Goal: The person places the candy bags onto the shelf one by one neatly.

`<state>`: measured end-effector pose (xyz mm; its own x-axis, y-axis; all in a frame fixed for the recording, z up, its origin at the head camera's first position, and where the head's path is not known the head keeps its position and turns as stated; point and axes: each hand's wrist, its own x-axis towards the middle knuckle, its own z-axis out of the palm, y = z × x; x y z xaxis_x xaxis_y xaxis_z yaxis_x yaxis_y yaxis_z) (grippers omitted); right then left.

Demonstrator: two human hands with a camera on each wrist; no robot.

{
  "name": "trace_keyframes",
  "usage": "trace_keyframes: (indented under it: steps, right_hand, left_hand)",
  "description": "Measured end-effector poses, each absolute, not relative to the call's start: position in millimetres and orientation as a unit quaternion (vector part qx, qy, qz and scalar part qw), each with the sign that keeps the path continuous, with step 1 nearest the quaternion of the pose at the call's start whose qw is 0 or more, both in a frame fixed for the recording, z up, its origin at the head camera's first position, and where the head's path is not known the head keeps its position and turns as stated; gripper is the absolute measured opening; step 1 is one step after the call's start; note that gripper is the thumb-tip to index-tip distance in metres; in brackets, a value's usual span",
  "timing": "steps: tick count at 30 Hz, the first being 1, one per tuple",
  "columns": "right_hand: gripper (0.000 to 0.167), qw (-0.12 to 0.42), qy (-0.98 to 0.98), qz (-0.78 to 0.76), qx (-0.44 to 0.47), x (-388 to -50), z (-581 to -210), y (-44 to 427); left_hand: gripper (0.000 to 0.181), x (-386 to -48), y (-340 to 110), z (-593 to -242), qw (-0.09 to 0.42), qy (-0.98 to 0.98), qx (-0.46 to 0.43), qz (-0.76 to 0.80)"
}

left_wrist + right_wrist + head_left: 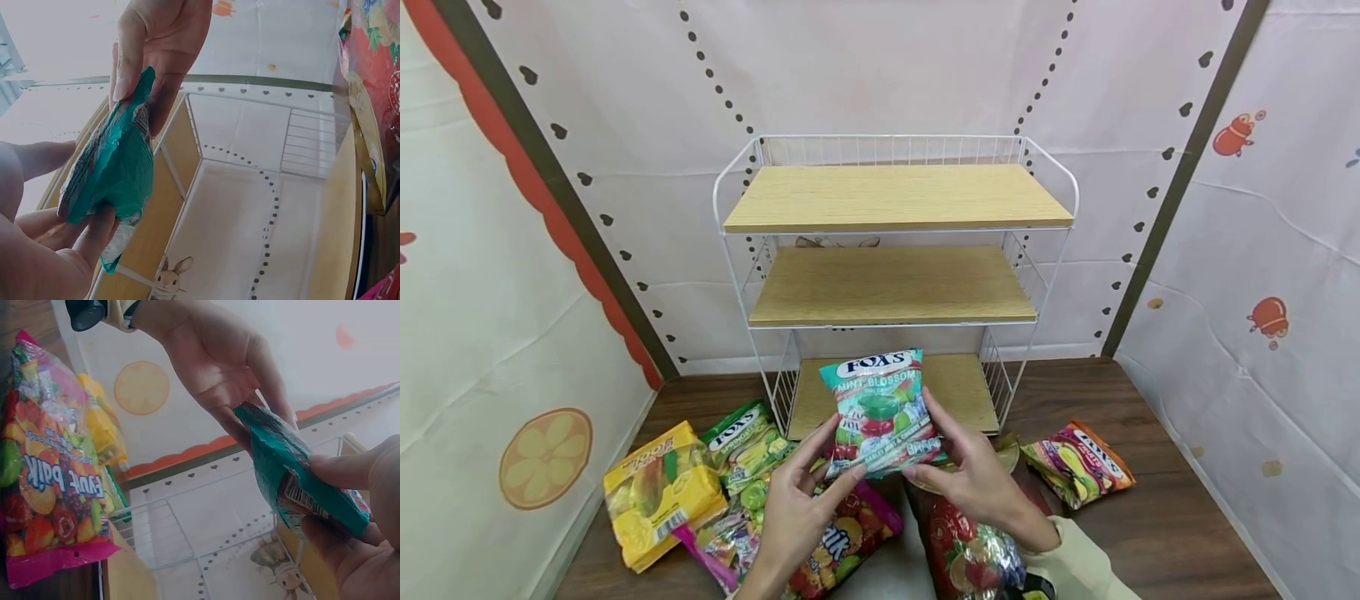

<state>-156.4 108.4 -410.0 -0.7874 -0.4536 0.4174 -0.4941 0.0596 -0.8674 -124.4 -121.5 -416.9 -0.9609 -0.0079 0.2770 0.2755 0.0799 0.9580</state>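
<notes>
A teal bag of Fox's Mint Blossom candy (880, 412) is held up in front of the lowest shelf, its printed front toward the head camera. My left hand (808, 500) pinches its lower left side, thumb in front and fingers behind. On the lower right side my right hand (973, 475) grips it the same way. Seen edge-on in the left wrist view, the teal bag (125, 169) sits between the thumb and fingers of both hands. The right wrist view shows the bag's (300, 472) barcode side.
A three-tier rack with wooden shelves (895, 283) stands at the back of the dark table (1150, 533). Left lie a yellow candy bag (662, 492), a green Fox's bag (741, 442) and a fruit candy bag (842, 542). Right are a large red bag (962, 550) and a smaller Fox's bag (1078, 462).
</notes>
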Motion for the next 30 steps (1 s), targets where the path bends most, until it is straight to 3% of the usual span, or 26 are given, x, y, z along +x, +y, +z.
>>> trace_keyframes:
  steps: [9,30]
  right_hand:
    - [0.091,0.030,-0.732,0.601,0.320,-158.9,-402.4,109.5]
    - [0.085,0.099,-0.731,0.575,0.354,-172.2,-379.7,106.6]
  left_hand:
    - [0.073,-124.8,-124.2,-413.9,0.102,-0.720,-0.114,-0.677]
    - [0.067,-139.7,-134.8,-396.6,0.138,-0.691,-0.202,-0.680]
